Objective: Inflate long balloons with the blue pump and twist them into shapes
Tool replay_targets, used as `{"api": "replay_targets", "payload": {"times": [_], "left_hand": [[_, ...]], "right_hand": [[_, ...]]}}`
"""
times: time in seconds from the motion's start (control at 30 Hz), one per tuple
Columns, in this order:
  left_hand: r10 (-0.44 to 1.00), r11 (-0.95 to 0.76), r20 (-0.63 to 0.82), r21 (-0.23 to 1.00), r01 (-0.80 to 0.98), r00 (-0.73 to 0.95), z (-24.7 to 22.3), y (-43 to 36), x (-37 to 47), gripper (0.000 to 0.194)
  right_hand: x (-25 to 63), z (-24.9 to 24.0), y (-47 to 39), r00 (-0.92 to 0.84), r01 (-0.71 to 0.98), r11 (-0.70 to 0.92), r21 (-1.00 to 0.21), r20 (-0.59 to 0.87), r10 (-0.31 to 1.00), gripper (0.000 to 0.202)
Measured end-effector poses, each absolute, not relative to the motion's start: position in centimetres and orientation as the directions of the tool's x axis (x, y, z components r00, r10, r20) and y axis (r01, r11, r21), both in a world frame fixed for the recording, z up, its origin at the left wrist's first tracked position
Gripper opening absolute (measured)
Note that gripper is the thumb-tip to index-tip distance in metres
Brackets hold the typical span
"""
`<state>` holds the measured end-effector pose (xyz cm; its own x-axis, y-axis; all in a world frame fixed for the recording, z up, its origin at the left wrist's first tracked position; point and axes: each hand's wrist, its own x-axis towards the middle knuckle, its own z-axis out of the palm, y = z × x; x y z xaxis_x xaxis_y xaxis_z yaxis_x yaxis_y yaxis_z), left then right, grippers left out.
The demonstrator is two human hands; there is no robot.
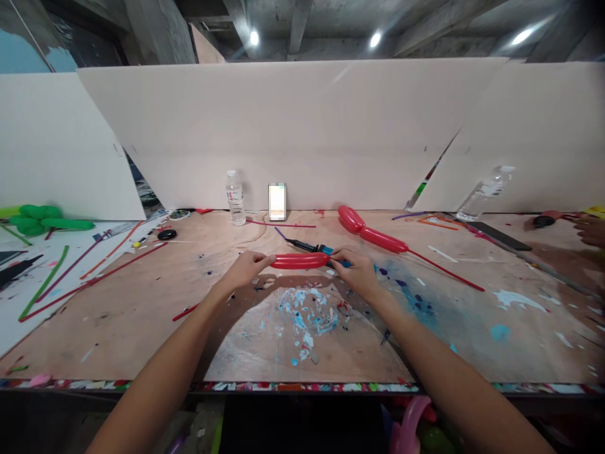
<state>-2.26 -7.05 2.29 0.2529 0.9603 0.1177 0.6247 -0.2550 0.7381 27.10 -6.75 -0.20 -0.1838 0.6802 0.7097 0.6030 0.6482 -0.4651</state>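
Observation:
A short inflated section of a red long balloon (302,260) stretches level between my two hands, above the table. My left hand (250,268) is closed around its left end. At the other end, the fingers of my right hand (355,268) pinch the balloon's tip. A thin red strip (185,312) shows beside my left forearm; whether it joins the held balloon is hidden. Just behind the balloon lies a black and blue balloon pump (307,246), partly covered by my right hand. Farther right rests another red balloon (385,239), partly inflated, with a long thin tail.
A water bottle (235,198) and a lit phone (277,202) stand at the back against a white board (293,126). Green balloons (42,221) and flat balloons lie left. At right, a second bottle (486,192) leans, and another person's hand (593,230) shows. Paint flakes dot the table (142,328).

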Motion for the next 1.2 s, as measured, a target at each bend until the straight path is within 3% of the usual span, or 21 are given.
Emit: {"api": "replay_targets", "payload": {"times": [0.17, 0.3, 0.43, 0.53, 0.63, 0.83, 1.03, 1.2], "left_hand": [[0.956, -0.185, 0.010, 0.794, 0.578, 0.292, 2.0, -6.8, -2.7, 0.053], [0.947, -0.252, 0.096, 0.813, 0.525, 0.306, 2.3, -6.8, -2.9, 0.043], [0.950, -0.268, 0.139, 0.819, 0.507, 0.278, 2.5, -6.8, -3.1, 0.034], [0.961, -0.262, 0.176, 0.825, 0.501, 0.212, 2.2, -6.6, -3.2, 0.037], [0.957, -0.288, 0.234, 0.836, 0.467, 0.172, 1.8, -6.3, -3.0, 0.038], [0.954, -0.299, 0.267, 0.867, 0.399, 0.135, 2.0, -6.6, -2.5, 0.038], [0.951, -0.310, 0.282, 0.871, 0.380, 0.130, 2.3, -7.1, -2.1, 0.039], [0.960, -0.257, 0.180, 0.873, 0.414, 0.216, 2.7, -7.4, -2.1, 0.040]], "right_hand": [[27.3, -0.7, -6.4, -0.173, 0.608, 0.643, -0.465, 0.713, 0.679, 0.008], [27.6, -1.0, -6.0, -0.210, 0.628, 0.591, -0.506, 0.622, 0.755, 0.011], [27.8, -0.9, -5.8, -0.305, 0.622, 0.532, -0.574, 0.448, 0.840, 0.012], [27.7, -0.3, -6.1, -0.382, 0.562, 0.410, -0.719, 0.214, 0.899, 0.015], [27.7, 0.3, -6.3, -0.461, 0.458, 0.272, -0.846, 0.036, 0.887, 0.024], [28.3, 0.3, -6.3, -0.535, 0.077, 0.019, -0.997, -0.026, 0.845, 0.033], [27.2, -0.2, -6.3, -0.488, -0.208, -0.256, -0.944, -0.127, 0.864, 0.028], [25.5, -0.5, -6.6, -0.332, -0.326, -0.194, -0.925, -0.080, 0.940, 0.021]]}}
